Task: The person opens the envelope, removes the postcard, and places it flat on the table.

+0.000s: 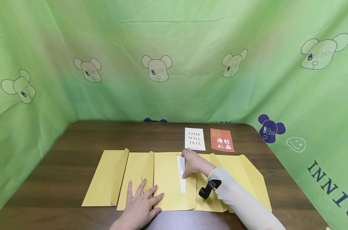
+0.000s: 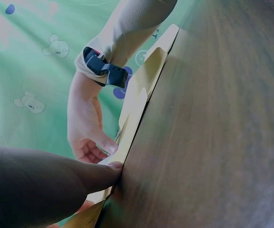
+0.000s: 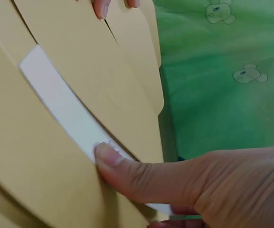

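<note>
Head view: our left hand (image 1: 142, 204) lies flat, fingers spread, on the middle envelope (image 1: 169, 182) on the table (image 1: 62, 150), while our right hand (image 1: 195, 164) pinches its white strip (image 1: 181, 174).

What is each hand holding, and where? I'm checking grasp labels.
The right hand pinches the white strip at its far end. The left hand lies flat on the middle envelope, gripping nothing.

Two cards (image 1: 195, 139) lie behind the envelopes (image 1: 168, 182).
</note>
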The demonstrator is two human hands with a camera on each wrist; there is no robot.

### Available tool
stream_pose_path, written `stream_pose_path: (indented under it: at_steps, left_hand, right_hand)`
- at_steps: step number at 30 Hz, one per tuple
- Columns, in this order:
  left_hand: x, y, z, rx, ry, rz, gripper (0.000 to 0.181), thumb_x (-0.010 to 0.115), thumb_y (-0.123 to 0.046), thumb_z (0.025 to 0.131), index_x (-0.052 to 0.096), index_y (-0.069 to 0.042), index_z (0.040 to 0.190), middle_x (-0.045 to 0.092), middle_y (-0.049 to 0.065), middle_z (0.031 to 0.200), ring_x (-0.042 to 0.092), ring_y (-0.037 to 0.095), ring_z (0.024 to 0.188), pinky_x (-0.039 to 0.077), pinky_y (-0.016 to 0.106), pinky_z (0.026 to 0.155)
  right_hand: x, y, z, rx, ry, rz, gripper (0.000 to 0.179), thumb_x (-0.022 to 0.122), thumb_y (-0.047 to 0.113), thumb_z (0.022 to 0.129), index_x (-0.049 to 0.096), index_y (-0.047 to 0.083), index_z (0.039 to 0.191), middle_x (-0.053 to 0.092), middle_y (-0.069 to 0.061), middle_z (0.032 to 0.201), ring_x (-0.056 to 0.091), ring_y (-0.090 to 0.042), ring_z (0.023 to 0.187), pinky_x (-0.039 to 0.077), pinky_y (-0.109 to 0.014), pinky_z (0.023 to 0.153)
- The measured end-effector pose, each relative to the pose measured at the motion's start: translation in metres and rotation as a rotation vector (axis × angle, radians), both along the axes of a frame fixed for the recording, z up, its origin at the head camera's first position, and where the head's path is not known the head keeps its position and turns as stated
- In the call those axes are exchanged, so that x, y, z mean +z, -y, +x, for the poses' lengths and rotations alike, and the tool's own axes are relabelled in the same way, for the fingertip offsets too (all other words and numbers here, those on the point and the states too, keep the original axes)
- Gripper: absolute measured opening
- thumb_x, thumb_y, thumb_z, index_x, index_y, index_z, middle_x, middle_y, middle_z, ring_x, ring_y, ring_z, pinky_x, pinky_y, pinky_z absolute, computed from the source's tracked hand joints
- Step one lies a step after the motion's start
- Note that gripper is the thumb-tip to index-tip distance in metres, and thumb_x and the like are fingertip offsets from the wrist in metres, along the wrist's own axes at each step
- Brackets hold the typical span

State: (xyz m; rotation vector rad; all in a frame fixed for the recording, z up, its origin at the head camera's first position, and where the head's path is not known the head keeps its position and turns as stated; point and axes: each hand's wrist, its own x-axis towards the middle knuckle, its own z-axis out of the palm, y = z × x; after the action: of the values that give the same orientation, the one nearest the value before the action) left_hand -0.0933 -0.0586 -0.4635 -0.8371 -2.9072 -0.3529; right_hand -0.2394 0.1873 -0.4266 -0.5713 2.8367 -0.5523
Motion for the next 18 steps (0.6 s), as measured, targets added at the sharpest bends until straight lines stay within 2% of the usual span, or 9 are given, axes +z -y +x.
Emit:
stream_pose_path:
  at_steps: [6, 12, 18]
  left_hand:
    - [-0.001, 0.001, 0.002, 0.005, -0.008, 0.002, 0.043, 0.064, -0.048, 0.091, 0.067, -0.032, 0.13, 0.059, 0.001, 0.138, 0.036, 0.042, 0.138, 0.011, 0.077, 0.102]
    - [0.0, 0.001, 0.002, 0.001, -0.008, 0.011, 0.042, 0.064, -0.047, 0.091, 0.067, -0.032, 0.13, 0.059, 0.002, 0.138, 0.036, 0.042, 0.138, 0.011, 0.077, 0.102]
    - [0.001, 0.001, 0.0, 0.003, -0.015, 0.019, 0.042, 0.065, -0.046, 0.091, 0.067, -0.031, 0.13, 0.059, 0.002, 0.138, 0.037, 0.042, 0.138, 0.012, 0.077, 0.102]
  right_hand:
    - [-0.007, -0.002, 0.005, -0.03, 0.034, -0.148, 0.08, 0.098, 0.004, 0.05, 0.053, -0.007, 0.115, 0.052, -0.009, 0.097, 0.054, -0.021, 0.087, 0.048, -0.035, 0.079]
    - [-0.011, -0.005, 0.011, -0.077, 0.093, -0.283, 0.081, 0.092, -0.006, 0.054, 0.048, -0.007, 0.121, 0.056, -0.008, 0.086, 0.055, -0.018, 0.078, 0.048, -0.031, 0.069]
    - [-0.01, -0.005, 0.015, -0.095, 0.104, -0.317, 0.087, 0.089, -0.008, 0.057, 0.042, -0.008, 0.13, 0.057, -0.005, 0.081, 0.056, -0.015, 0.07, 0.048, -0.028, 0.062]
